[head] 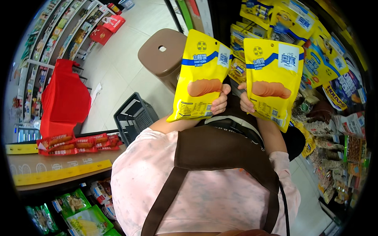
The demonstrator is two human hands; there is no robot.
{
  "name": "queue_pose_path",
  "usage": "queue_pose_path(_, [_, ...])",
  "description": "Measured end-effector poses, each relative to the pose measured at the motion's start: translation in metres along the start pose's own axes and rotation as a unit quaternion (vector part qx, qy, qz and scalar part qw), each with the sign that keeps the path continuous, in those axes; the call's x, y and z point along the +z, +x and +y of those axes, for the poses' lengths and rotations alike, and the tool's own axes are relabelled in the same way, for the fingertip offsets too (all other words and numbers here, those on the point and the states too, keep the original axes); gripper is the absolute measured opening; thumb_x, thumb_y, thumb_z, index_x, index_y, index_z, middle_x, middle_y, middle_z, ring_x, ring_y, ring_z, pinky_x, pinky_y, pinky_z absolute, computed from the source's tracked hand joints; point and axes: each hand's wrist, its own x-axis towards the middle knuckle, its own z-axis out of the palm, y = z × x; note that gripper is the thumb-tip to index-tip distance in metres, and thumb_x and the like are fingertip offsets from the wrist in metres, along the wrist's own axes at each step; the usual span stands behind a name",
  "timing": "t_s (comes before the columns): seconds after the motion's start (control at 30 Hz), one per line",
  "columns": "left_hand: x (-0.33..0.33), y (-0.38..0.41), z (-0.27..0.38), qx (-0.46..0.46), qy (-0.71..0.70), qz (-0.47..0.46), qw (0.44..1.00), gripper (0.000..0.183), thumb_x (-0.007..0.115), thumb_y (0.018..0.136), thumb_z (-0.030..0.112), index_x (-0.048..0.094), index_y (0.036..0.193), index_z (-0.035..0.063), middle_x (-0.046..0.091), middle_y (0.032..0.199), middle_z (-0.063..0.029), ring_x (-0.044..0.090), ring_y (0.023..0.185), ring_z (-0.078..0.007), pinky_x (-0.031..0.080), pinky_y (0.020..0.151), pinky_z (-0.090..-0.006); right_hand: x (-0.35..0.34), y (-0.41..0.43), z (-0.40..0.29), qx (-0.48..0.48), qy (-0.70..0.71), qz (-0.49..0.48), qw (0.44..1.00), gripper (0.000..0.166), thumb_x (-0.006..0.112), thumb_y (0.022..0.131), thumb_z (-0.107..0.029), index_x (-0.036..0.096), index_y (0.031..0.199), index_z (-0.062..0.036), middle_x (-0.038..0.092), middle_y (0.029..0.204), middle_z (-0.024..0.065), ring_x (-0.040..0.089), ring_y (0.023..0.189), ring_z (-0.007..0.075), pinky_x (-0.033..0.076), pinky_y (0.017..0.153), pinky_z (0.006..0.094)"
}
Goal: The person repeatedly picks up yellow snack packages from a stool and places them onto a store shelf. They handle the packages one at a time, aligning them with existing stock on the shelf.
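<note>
My left hand [221, 99] grips a yellow bag of hawthorn flakes [196, 69] by its lower right edge. A matching yellow bag [273, 63] is in my right hand [247, 101], held by its lower left edge. Both bags are upright, with their printed fronts facing me and a small gap between them. Parts of both hands are hidden behind the bags. Below them are my brown apron [218, 149] and a black waist pouch, partly covered.
Hanging snack bags [291, 22] crowd the shelf at the right. A brown plastic stool [161, 53] and a dark shopping basket [134, 118] stand on the tiled floor to the left. Red snack packs [78, 144] lie on a counter; a red cloth [65, 100] drapes beyond.
</note>
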Motion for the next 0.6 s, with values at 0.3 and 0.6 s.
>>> queue_pose_path(0.3, [-0.012,0.003,-0.001,-0.002,-0.027,-0.051,0.998,0.051,0.056,0.081,0.048,0.041,0.103,0.0038,0.052,0.065,-0.0072,0.055,0.056,-0.0198,0.042,0.052,-0.028,0.002,-0.001,0.0,0.016,-0.019,0.049,0.999,0.109,0.039,0.066,-0.08,0.028,0.13,0.0074,0.047,0.07,0.0106,0.045,0.057,0.0162,0.036,0.052,0.0255])
queue_pose_path(0.6, [-0.02,0.005,-0.002,-0.011,-0.046,-0.074,0.996,0.053,0.058,0.08,0.048,0.041,0.105,0.0041,0.053,0.067,-0.0075,0.056,0.058,-0.0202,0.044,0.054,-0.0289,-0.001,-0.002,0.0,0.021,-0.016,0.052,0.998,0.115,0.044,0.06,-0.083,0.028,0.13,0.0068,0.047,0.071,0.01,0.044,0.057,0.0158,0.036,0.053,0.0255])
